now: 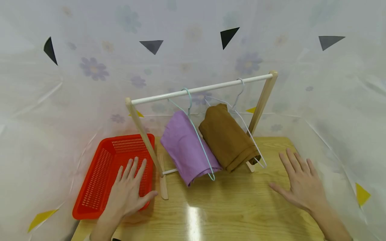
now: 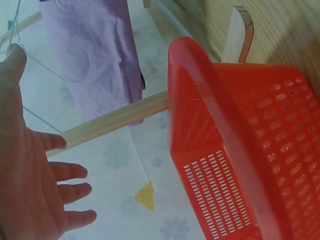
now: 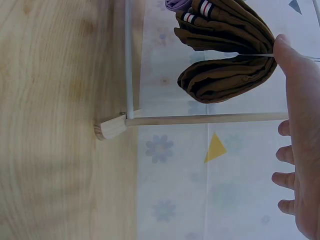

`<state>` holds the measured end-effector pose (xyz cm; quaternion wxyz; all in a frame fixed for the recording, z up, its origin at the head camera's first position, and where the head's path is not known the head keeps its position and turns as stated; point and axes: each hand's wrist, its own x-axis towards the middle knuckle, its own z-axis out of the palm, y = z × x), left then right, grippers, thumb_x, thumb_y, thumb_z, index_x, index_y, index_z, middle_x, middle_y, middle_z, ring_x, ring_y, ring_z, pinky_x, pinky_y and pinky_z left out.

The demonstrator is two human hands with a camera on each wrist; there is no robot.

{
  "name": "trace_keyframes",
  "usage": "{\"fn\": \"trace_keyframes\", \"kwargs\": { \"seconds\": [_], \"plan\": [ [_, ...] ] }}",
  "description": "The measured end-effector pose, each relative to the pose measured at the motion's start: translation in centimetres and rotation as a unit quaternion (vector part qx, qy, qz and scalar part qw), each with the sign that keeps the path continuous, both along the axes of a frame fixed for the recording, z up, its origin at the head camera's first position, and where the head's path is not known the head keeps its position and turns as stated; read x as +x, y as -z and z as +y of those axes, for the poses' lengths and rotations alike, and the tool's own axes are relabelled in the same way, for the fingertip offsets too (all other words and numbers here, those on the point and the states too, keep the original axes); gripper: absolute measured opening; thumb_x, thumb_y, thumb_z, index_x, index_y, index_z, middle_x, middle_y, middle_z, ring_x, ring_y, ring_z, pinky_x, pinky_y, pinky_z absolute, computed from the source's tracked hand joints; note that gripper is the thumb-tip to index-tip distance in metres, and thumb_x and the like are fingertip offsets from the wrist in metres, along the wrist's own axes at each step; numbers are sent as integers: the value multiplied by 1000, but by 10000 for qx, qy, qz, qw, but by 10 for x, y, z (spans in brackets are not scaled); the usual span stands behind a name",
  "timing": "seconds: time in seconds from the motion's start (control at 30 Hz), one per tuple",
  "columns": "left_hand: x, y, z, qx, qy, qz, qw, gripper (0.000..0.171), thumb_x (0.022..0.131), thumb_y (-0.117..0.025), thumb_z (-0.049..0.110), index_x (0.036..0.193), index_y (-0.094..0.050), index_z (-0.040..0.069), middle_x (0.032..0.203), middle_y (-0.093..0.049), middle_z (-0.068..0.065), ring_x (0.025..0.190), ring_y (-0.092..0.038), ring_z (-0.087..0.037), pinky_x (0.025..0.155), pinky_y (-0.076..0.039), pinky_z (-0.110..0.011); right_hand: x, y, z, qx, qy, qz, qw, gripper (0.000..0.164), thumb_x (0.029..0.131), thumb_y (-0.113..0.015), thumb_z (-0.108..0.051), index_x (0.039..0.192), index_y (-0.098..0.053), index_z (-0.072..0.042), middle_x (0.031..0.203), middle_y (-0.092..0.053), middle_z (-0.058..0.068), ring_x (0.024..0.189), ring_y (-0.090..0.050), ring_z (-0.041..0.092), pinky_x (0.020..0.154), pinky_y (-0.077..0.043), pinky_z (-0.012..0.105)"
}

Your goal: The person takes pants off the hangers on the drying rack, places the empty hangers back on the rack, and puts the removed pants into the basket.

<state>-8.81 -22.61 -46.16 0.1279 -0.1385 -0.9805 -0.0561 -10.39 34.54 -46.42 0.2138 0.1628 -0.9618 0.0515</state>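
A purple folded cloth (image 1: pixel 188 147) hangs over a mint-green hanger (image 1: pixel 199 137) on the left part of a small clothes rack's white rail (image 1: pixel 208 87). To its right, a brown folded garment (image 1: pixel 226 137) hangs over a pale lilac hanger (image 1: pixel 247 125); the right wrist view shows striped trim on its folds. My left hand (image 1: pixel 128 190), fingers spread and holding nothing, is over the near right part of a red plastic basket (image 1: pixel 87 187). On the other side, my right hand (image 1: pixel 303 184) is above the table's right part, fingers spread, apart from the brown garment.
The rack's wooden posts (image 1: pixel 144 137) lean on wooden feet (image 1: pixel 163 182) on the wood-grain table (image 1: pixel 229 211). Behind and at both sides hangs a pale flowered sheet (image 1: pixel 193 43) with black, grey and yellow triangles. The basket stands left of the rack, partly behind its left post.
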Motion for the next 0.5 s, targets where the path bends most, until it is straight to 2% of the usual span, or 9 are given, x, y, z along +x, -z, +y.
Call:
{"fn": "trace_keyframes", "kwargs": {
  "seconds": [0.2, 0.37, 0.5],
  "plan": [
    [-8, -5, 0, -2, -15, 51, 10000, 105, 86, -68, 72, 164, -35, 9, 169, -35, -25, 157, -35, -46, 125, -28, -66, -14, -9, -2, 114, -151, 142, 9997, 110, 86, -62, -78, 168, -25, -15, 175, -28, 16, 162, -26, 40, 135, -7, 59],
    [-15, -6, -2, -9, -48, -38, 10000, 104, 89, -64, 72, 165, -33, 8, 169, -34, -26, 157, -34, -46, 126, -27, -66, -28, -17, -1, 289, -139, 269, 9991, 104, 90, -51, -83, 165, -35, -11, 170, -37, 18, 152, -40, 44, 130, -21, 63],
    [-20, -7, -4, -12, -72, -17, 10000, 104, 90, -62, 73, 165, -33, 7, 169, -35, -26, 157, -35, -47, 126, -28, -66, -41, -22, 1, 296, -124, 275, 9991, 102, 92, -51, -81, 162, -38, -9, 166, -43, 21, 146, -44, 46, 123, -29, 66]
  ]
}}
